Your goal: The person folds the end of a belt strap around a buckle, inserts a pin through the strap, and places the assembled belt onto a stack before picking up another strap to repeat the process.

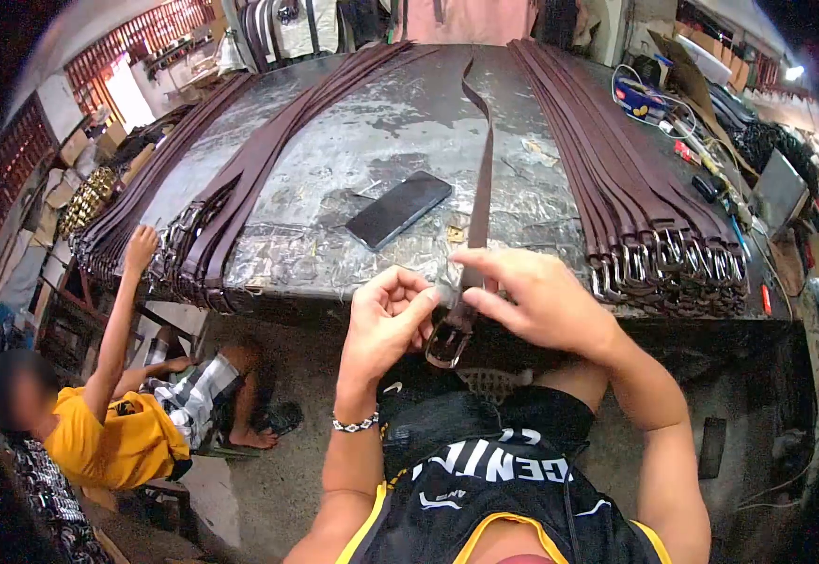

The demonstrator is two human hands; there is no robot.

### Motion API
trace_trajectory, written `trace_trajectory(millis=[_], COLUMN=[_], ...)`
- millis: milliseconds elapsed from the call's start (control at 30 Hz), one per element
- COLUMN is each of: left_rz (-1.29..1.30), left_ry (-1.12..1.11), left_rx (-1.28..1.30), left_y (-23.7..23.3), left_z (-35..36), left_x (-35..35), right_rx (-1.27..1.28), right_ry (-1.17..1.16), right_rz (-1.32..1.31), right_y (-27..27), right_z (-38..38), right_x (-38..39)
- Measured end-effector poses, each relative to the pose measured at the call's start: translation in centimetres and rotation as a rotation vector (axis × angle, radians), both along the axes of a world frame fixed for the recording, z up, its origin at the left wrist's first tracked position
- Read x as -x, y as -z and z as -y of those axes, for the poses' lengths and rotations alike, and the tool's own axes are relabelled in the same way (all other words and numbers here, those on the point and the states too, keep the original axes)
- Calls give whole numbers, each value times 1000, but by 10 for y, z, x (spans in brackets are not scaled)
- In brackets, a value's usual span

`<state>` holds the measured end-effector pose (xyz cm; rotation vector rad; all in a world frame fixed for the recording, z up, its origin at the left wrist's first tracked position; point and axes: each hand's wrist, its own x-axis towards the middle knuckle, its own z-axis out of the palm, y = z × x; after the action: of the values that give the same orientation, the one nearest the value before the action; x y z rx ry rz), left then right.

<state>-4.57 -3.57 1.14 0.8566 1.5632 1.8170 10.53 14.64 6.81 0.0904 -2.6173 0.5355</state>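
Observation:
One dark brown leather belt (482,188) runs lengthwise along the table, its far tip twisted on edge. Its metal buckle (446,346) hangs just past the near table edge, toward my lap. My right hand (546,303) holds the strap a little above the buckle, between thumb and fingers. Close beside the strap on the left, my left hand (389,315) is closed, thumb pressed to curled fingers; I cannot tell what is in the pinch. A black smartphone (399,210) lies on the table beyond my left hand.
Buckled belts lie in bundles on the table (334,160): a right bundle (607,169), a middle-left bundle (283,141) and a far-left bundle (160,155). Tools and a blue container (640,99) line the right edge. A person in a yellow shirt (118,437) sits at left, one hand raised near the belts.

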Motion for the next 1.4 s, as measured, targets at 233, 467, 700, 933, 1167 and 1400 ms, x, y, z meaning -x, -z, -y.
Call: trace_trajectory(millis=[233, 467, 700, 933, 1167, 1400], left_rz=[127, 110, -71, 344, 159, 33], left_ry=[60, 26, 29, 514, 582, 411], left_rx=[-73, -201, -145, -66, -106, -164], left_y=[0, -11, -16, -53, -141, -237], left_z=[3, 8, -9, -134, -264, -333], left_x=[-1, -8, 2, 35, 49, 69], right_rx=[-69, 78, 936, 1299, 1007, 624], right_ry=[2, -14, -99, -144, -53, -544], right_rz=[286, 291, -183, -298, -244, -117], right_y=[-5, -25, -47, -40, -57, -46], right_z=[4, -3, -31, -20, -18, 1], right_x=[29, 29, 10, -29, -95, -168])
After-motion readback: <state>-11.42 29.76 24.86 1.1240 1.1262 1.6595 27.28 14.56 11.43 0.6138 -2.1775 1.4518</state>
